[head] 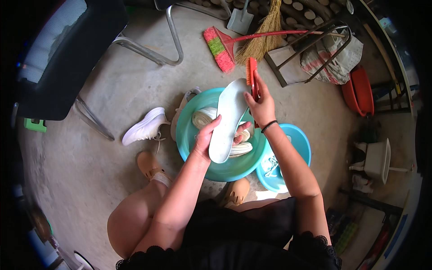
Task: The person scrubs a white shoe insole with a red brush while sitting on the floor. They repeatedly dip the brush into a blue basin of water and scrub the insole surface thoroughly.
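Note:
My left hand (206, 136) grips a pale shoe insole (226, 125) near its heel end, thumb on top and fingers underneath. A red scrubbing brush (252, 76) with orange bristles is held in my right hand (262, 106), beside the insole's wide toe end. My right thumb is close to the insole's edge; whether it touches cannot be told. Both hands are above a large turquoise basin (189, 155). In that basin lie white shoes (204, 116), partly hidden by the insole and my hands. White laces (271, 165) lie in a smaller blue basin (302, 145), partly covered by my right forearm.
A white sneaker (146, 126) lies on the concrete floor left of the basin; another pale shoe (180, 111) leans against the rim. A black chair (67, 67) stands upper left. Beyond are a red-handled broom (222, 49), a straw broom (266, 37) and a metal dustpan (280, 64).

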### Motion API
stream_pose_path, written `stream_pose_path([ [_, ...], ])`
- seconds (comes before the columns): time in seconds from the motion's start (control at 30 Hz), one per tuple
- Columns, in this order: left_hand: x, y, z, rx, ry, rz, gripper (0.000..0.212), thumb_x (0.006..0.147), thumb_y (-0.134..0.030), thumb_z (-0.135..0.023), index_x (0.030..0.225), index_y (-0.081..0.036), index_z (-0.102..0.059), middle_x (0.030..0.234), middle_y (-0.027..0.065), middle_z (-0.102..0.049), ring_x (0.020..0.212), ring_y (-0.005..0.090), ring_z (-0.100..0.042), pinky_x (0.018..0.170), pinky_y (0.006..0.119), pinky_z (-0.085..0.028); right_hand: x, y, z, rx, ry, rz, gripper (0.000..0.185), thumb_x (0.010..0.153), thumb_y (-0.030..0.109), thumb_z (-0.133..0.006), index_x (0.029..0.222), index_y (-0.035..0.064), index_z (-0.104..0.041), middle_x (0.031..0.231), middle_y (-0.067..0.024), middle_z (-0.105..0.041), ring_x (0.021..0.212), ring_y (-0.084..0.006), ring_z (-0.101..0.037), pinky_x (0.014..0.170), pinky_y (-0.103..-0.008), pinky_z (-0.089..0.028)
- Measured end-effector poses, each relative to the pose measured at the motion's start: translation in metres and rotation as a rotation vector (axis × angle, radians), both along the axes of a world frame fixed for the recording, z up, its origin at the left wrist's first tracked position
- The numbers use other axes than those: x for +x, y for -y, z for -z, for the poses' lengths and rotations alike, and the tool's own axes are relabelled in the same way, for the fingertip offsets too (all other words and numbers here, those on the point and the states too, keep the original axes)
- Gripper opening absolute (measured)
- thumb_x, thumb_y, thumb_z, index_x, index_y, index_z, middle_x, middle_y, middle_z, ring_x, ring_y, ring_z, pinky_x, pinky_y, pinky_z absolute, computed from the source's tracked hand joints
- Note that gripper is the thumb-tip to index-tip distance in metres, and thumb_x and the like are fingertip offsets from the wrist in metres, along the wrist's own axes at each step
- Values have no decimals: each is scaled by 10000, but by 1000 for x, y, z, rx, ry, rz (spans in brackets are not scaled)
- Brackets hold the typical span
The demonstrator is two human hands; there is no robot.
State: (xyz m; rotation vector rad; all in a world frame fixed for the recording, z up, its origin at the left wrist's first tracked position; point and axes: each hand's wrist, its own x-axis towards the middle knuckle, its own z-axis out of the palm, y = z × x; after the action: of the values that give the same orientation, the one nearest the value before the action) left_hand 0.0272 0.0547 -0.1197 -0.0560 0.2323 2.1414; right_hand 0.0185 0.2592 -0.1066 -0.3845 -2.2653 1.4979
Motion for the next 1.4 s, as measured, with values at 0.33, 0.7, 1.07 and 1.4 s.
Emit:
stream_pose_path([
  [0.33, -17, 2, -2, -59, -7, -249, 631, 1116, -439, -497, 1595, -43, -388, 1562, 245, -493, 1427, 396, -541, 1219, 531, -429, 85, 49, -65, 285, 120, -376, 543, 1016, 89, -672, 1546, 153, -569, 1013, -242, -710, 932, -426, -698, 867, -449, -568],
  [0.7, -36, -3, -12, -13, 199, -487, 711, 1130, -534, -415, 1607, -10, -354, 1568, 248, -486, 1368, 409, -552, 1203, 495, -471, 98, 94, -91, 545, 337, -497, 525, 1088, 234, -553, 1607, 203, -473, 939, -286, -718, 834, -472, -704, 762, -537, -554],
  [1.07, -29, 11, -14, -92, 168, -478, 754, 1120, -580, -426, 1622, -22, -351, 1611, 222, -437, 1367, 407, -563, 1190, 490, -495, 95, 102, -93, 547, 368, -518, 532, 1084, 267, -548, 1608, 227, -467, 980, -291, -723, 874, -477, -709, 789, -549, -556],
  [1.4, -27, 9, -23, -147, 146, -460, 771, 1101, -638, -419, 1566, -22, -419, 1513, 200, -524, 1312, 376, -602, 1149, 461, -520, 105, 103, -113, 478, 370, -542, 511, 1080, 221, -575, 1583, 172, -503, 1061, -288, -726, 944, -474, -705, 848, -504, -569],
])
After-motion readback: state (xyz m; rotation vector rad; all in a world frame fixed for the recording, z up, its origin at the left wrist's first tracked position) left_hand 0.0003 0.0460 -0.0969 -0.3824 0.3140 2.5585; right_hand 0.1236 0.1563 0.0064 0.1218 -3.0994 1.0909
